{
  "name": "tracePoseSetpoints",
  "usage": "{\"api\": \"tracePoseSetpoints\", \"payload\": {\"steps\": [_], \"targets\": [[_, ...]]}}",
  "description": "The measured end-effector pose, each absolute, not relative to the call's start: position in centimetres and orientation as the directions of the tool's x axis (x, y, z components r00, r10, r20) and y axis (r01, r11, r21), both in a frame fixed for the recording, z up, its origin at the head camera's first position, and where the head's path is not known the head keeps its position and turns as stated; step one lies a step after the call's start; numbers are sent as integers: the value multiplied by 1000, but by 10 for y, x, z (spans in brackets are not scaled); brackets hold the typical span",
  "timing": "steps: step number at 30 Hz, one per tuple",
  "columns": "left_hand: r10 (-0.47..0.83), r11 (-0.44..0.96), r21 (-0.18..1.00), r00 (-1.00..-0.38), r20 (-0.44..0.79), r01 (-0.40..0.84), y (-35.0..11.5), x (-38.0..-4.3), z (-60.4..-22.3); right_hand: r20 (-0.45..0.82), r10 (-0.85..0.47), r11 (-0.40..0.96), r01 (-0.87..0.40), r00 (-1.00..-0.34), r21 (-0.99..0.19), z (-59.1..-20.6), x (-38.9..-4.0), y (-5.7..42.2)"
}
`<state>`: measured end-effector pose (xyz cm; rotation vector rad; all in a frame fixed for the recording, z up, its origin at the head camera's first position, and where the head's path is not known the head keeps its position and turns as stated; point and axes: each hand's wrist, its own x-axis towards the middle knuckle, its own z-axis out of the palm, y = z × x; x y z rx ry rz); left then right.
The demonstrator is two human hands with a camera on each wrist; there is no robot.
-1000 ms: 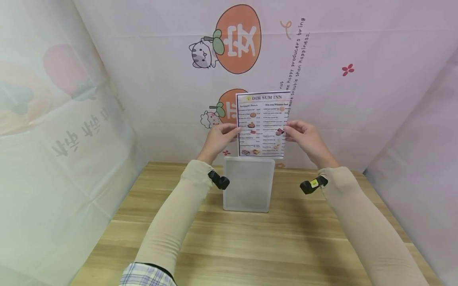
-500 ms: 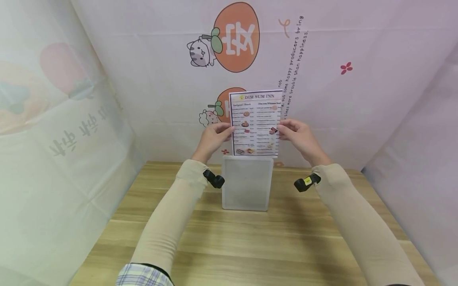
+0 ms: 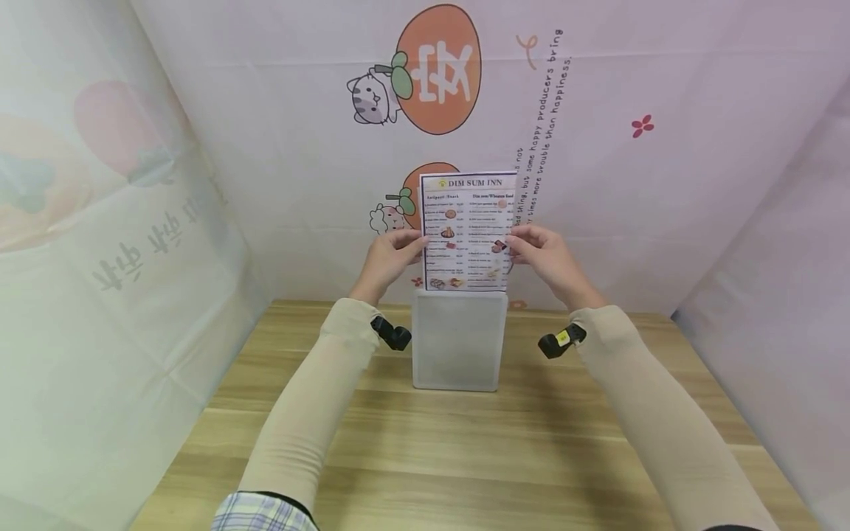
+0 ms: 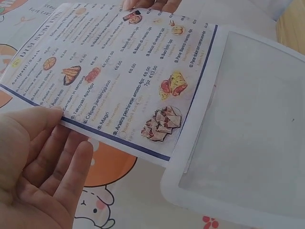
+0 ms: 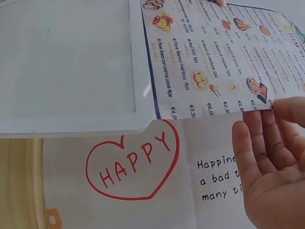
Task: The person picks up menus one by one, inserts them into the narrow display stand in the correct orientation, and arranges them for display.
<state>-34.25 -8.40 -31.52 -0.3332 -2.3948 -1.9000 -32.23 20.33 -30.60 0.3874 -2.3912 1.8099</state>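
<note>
A printed menu sheet [image 3: 468, 232] headed DIM SUM INN stands upright between both hands. My left hand [image 3: 390, 262] pinches its left edge at about mid-height, thumb in front and fingers behind. The right hand [image 3: 553, 259] pinches the opposite edge at a similar height. Below the sheet a white-rimmed frame with a greyish panel [image 3: 458, 343] stands on the table. In the left wrist view the sheet's bottom border [image 4: 191, 95] runs right along the frame's top rim [image 4: 198, 114]. The right wrist view shows the same border [image 5: 151, 62] beside the rim.
The wood-grain table [image 3: 412, 457] runs back to a pale printed cloth [image 3: 292, 147] behind the frame. Cloth walls also rise at the left [image 3: 86, 310] and right [image 3: 770, 243]. A small black wrist camera [image 3: 392, 335] sits on the left sleeve, another camera [image 3: 561, 341] on the right.
Both hands have carried the menu sheet leftward, so it now stands over the frame. The sheet has dipped slightly since half a second ago and looks less tilted. The frame keeps its place.
</note>
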Motion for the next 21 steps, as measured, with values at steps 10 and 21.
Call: {"api": "tracePoseSetpoints", "payload": {"steps": [10,21], "targets": [[139,199,955,-971,195,220,-86,-342,-319,228,-133,251,-255,-965,-934,-315,-323,202],[145,188,953,-967,211,236,-88,-342,-327,238,-155,247,-271,-959,-930,-322,-323,202]]}}
